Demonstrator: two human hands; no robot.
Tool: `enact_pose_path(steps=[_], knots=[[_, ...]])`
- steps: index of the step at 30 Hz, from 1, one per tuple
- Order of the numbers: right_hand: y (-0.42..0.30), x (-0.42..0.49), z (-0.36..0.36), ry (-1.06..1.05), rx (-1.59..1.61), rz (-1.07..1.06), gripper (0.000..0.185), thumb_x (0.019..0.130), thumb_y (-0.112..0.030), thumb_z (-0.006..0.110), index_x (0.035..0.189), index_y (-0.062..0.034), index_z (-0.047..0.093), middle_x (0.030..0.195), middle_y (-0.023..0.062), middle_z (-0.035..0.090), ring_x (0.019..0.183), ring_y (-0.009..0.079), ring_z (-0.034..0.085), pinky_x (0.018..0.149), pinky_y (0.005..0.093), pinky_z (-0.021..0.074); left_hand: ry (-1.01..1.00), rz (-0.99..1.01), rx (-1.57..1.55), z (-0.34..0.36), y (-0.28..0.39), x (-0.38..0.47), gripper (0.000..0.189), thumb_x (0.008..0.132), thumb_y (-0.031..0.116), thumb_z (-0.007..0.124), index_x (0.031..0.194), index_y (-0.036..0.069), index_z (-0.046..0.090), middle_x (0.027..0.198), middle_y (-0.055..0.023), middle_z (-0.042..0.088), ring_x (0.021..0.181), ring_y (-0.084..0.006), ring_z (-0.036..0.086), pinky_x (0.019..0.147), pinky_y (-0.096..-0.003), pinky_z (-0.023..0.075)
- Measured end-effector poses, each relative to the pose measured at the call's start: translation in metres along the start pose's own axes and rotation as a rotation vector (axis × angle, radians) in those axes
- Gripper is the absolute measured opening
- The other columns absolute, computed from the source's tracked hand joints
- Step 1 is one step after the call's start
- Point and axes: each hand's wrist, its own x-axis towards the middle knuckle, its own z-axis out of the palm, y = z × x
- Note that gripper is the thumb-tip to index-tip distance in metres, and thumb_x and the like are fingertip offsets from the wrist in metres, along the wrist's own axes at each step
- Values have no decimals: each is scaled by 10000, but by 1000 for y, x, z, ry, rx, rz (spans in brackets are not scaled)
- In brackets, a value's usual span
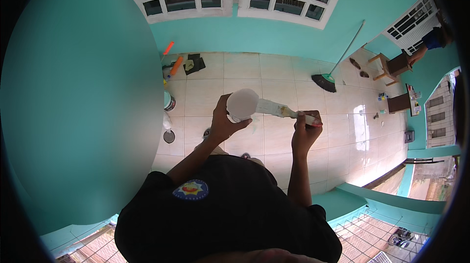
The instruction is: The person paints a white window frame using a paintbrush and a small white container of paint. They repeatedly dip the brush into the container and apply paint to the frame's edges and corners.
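My left hand (224,125) grips a small round white container (242,104) from its left side, thumb along the near edge. Its top shows as a pale, even disc; whether that is a lid or white contents I cannot tell. In my right hand (307,131) is a flat paintbrush (273,108), pinched at the handle, which has a red end. The brush is smeared whitish and lies almost level, its broad end at the container's right rim. Both hands are in front of my chest, above the tiled floor (279,136).
A turquoise wall (84,101) bulges close on the left. By it are an orange-handled tool (177,65), dark sheets (194,64), a paint tub (169,100) and a round dark lid (169,136). A broom (325,82) leans at the back; another person's arm (418,54) reaches over a wooden chair (385,67).
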Motion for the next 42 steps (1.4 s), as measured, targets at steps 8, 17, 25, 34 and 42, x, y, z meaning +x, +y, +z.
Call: enact_pose_path(steps=[8,17,25,34,42], knots=[[3,33,116,53,75,91,111,951,-67,622,886,-31,539,640,-13,505,517,25,410,458,198,295,-10,0,26,-81,-33,76,762,690,167,907,1303,23,478,1202,-137,588,1128,-261,626,909,-391,548],[22,94,168,-331,-417,-1008,319,686,-86,829,955,-101,658,847,64,697,724,200,663,570,287,519,-70,-108,56,-130,-78,177,718,696,149,895,1281,18,499,1176,-142,626,1084,-261,654,907,-392,556],[110,167,235,-40,-91,-274,139,889,-45,672,867,-22,537,768,118,641,660,201,632,550,299,489,-141,-158,30,-105,-139,294,714,667,164,907,1249,10,522,1150,-140,654,1065,-260,656,898,-388,532],[261,265,318,559,490,560,205,965,-162,667,960,14,563,827,137,678,705,183,694,509,253,497,-291,-465,208,-75,-202,343,695,642,187,904,1219,14,558,1083,-91,647,975,-203,631,877,-365,524],[345,330,393,723,390,305,166,941,-37,665,986,0,510,934,173,678,815,224,732,565,276,580,-458,-394,307,-120,-299,339,849,684,206,903,1379,35,445,1272,-97,565,1154,-234,584,958,-393,522]])
